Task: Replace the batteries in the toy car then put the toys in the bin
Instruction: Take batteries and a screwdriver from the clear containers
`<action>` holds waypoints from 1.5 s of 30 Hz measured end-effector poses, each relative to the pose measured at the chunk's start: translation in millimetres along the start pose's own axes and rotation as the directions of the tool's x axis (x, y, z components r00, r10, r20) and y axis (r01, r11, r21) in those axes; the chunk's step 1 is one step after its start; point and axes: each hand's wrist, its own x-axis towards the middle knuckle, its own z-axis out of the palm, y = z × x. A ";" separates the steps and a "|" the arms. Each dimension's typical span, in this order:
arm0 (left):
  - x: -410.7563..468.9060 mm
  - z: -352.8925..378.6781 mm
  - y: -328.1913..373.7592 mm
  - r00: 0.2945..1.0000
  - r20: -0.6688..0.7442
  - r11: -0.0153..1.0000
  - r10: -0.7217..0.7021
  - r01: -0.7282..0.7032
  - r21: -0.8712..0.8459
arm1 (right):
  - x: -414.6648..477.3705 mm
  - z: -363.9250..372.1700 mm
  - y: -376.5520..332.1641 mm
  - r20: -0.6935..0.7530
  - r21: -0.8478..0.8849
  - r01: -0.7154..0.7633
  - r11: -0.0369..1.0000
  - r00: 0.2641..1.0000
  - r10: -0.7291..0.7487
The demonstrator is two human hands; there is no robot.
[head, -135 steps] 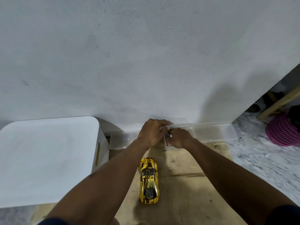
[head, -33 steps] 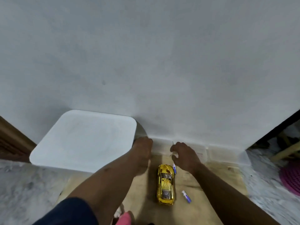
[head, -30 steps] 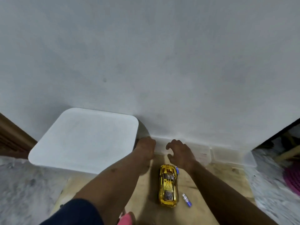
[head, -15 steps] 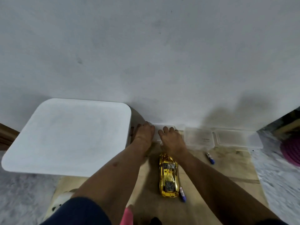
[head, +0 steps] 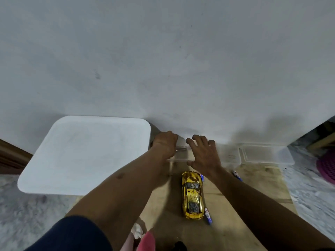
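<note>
Scene: A person reaches both arms to the foot of a grey wall, centre frame.
Left hand (head: 165, 144): fingers curled on the left edge of a small clear box (head: 179, 155), apparently gripping it.
Right hand (head: 204, 155): fingers spread and relaxed just right of that box, holding nothing.
Toy car (head: 193, 194): gold, wheels down on a brown board (head: 262, 183), lower centre, below the right hand.
Batteries: three blue-tipped cells lie loose, one at the car's rear (head: 208, 215), one at its nose (head: 202, 177), one further right (head: 236, 175).
Bin (head: 87, 153): white, lid on, left of frame.
Step in hand: likely handling the battery box; the swap looks unfinished.
Next move: flip the car to reach its underside, and keep the loose cells sorted.
</note>
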 end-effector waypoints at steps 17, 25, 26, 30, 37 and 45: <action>19.7 -25.2 -17.0 0.999 -0.041 0.990 -0.019 0.013 -0.139 | 48.1 -19.1 -30.8 0.390 0.083 -0.162 0.983 0.913 0.118; 22.1 -23.8 -17.1 0.998 -0.059 0.991 -0.024 0.016 -0.133 | 54.6 -7.3 -30.1 0.407 0.012 -0.036 0.999 0.913 0.028; 21.7 -23.6 -17.1 0.998 -0.060 0.990 -0.030 0.021 -0.137 | 54.9 -6.1 -29.6 0.415 0.010 -0.010 1.000 0.910 0.005; 17.6 -22.6 -16.5 0.997 -0.059 0.989 -0.040 0.031 -0.144 | 51.5 -2.3 -22.0 0.402 0.105 0.018 0.994 0.914 -0.059; 1.1 -23.2 -10.2 0.998 -0.063 0.986 -0.031 0.021 -0.165 | 7.6 -25.4 5.3 0.265 0.269 0.130 0.954 0.943 -0.203; -23.2 3.2 3.5 0.999 -0.014 0.992 -0.032 0.030 -0.119 | -18.2 -38.0 32.4 0.186 0.192 0.115 0.975 0.971 -0.151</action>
